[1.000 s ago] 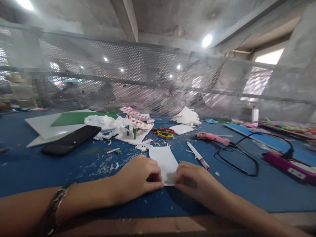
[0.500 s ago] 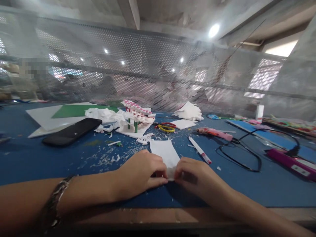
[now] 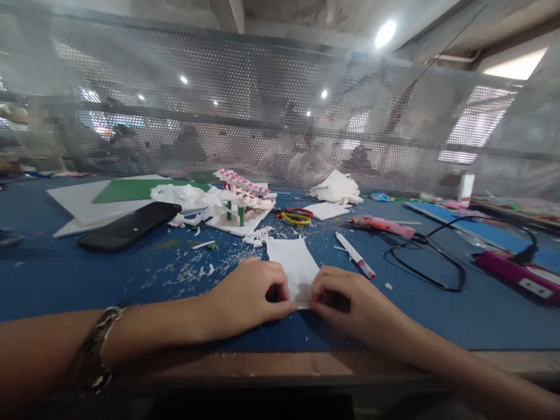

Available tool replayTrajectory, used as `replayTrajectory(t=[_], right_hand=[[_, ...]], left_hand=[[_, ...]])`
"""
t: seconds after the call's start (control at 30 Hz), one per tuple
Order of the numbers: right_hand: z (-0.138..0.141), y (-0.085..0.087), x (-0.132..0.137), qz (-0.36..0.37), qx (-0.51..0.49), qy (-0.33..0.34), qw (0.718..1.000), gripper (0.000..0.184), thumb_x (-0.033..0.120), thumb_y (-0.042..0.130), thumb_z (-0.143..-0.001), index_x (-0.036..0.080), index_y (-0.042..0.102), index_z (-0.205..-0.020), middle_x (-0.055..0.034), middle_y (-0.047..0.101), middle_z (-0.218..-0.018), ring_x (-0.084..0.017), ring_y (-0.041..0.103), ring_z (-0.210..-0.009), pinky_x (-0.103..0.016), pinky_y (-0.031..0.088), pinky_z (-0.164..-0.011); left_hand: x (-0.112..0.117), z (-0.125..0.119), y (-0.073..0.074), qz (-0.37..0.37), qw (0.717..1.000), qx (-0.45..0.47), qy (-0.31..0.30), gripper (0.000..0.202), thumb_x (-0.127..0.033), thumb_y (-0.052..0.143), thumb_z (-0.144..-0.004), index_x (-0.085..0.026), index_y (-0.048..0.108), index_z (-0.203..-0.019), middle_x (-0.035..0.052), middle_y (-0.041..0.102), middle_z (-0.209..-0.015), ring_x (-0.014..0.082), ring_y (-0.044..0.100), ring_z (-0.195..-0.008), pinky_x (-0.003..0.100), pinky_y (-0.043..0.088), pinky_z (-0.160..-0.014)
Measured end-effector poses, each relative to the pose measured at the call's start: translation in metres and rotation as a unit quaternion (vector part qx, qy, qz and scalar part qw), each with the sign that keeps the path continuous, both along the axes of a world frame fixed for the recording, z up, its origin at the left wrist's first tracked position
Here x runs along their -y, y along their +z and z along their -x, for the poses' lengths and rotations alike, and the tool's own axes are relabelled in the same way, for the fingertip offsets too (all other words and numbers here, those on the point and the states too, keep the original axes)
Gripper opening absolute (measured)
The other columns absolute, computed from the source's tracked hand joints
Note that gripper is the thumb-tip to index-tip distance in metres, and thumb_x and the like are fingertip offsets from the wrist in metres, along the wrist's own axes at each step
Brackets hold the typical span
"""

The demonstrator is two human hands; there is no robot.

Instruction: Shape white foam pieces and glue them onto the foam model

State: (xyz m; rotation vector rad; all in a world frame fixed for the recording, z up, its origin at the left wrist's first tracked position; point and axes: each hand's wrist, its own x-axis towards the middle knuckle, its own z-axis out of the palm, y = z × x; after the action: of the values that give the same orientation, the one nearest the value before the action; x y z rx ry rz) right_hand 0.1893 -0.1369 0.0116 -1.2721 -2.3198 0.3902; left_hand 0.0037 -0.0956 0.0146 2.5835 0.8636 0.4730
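Note:
A small white sheet of paper [image 3: 293, 261] lies on the blue work surface in front of me. My left hand [image 3: 256, 290] pinches its near left corner between thumb and fingers. At the near right corner, my right hand [image 3: 343, 294] grips the same sheet, its fingers curled. Just right of the paper rests a white pen with a red end [image 3: 355, 255]. Beyond the sheet stands a white paper model with pink-dotted strips and green posts [image 3: 242, 204], with paper shreds [image 3: 258, 235] at its foot.
A black phone [image 3: 131, 226] lies at left before white and green sheets [image 3: 140, 190]. Red-and-yellow-handled scissors or pliers [image 3: 295, 218] lie mid-table. On the right are a pink corded tool [image 3: 380, 226], its black cable [image 3: 459, 280] and a purple power strip [image 3: 520, 277]. A perforated screen [image 3: 262, 116] stands behind.
The camera view has shifted slightly, so the table appears a little higher. Both hands keep hold of the sheet's near edge, which now looks flatter.

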Motion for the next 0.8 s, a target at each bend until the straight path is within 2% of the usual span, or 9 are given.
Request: replayTrajectory(t=[0.17,0.3,0.43,0.57,0.8], right_hand=[[0.003,0.000,-0.002,0.005,0.012,-0.017,1.000,0.010,0.008,0.049,-0.067,0.015,0.056,-0.064,0.0005,0.051,-0.066,-0.008,0.046,-0.059,-0.018,0.035,-0.054],[0.004,0.004,-0.006,0.040,0.024,-0.027,0.999,0.011,0.006,0.050,-0.062,0.015,0.057,-0.062,0.0011,0.051,-0.064,-0.007,0.045,-0.056,-0.017,0.034,-0.052],[0.002,0.008,-0.009,0.069,0.027,-0.015,0.997,0.010,0.008,0.051,-0.064,0.015,0.057,-0.066,0.0024,0.052,-0.061,-0.007,0.044,-0.054,-0.017,0.034,-0.050],[-0.002,0.010,-0.007,0.049,0.027,0.025,0.998,0.013,0.008,0.049,-0.070,0.015,0.060,-0.070,0.0006,0.056,-0.067,-0.008,0.049,-0.060,-0.018,0.036,-0.055],[-0.006,0.012,-0.004,0.033,0.030,0.048,0.998,0.011,0.016,0.053,-0.075,0.016,0.063,-0.068,-0.0010,0.056,-0.071,-0.008,0.052,-0.066,-0.018,0.038,-0.059]], left_hand=[[-0.001,-0.002,0.005,0.020,1.000,-0.016,0.010,0.014,-0.026,0.055,-0.069,-0.015,0.057,-0.061,-0.0027,0.056,-0.068,0.0102,0.049,-0.064,0.022,0.034,-0.063],[-0.003,-0.003,0.009,0.025,0.999,-0.042,0.010,0.013,-0.026,0.056,-0.068,-0.015,0.057,-0.061,-0.0025,0.056,-0.068,0.0109,0.050,-0.064,0.021,0.034,-0.059],[-0.005,0.000,0.009,0.025,0.999,-0.035,-0.018,0.012,-0.026,0.057,-0.069,-0.018,0.058,-0.078,-0.0033,0.057,-0.072,0.0106,0.051,-0.065,0.021,0.033,-0.058],[-0.006,0.004,0.007,-0.045,0.994,-0.044,-0.091,0.008,-0.023,0.054,-0.076,-0.022,0.060,-0.081,-0.0042,0.061,-0.080,0.0107,0.054,-0.074,0.026,0.030,-0.071],[-0.005,0.012,0.008,-0.195,0.967,-0.078,-0.144,0.011,-0.019,0.051,-0.080,-0.021,0.062,-0.078,-0.0039,0.063,-0.077,0.0088,0.054,-0.068,0.027,0.027,-0.072]])
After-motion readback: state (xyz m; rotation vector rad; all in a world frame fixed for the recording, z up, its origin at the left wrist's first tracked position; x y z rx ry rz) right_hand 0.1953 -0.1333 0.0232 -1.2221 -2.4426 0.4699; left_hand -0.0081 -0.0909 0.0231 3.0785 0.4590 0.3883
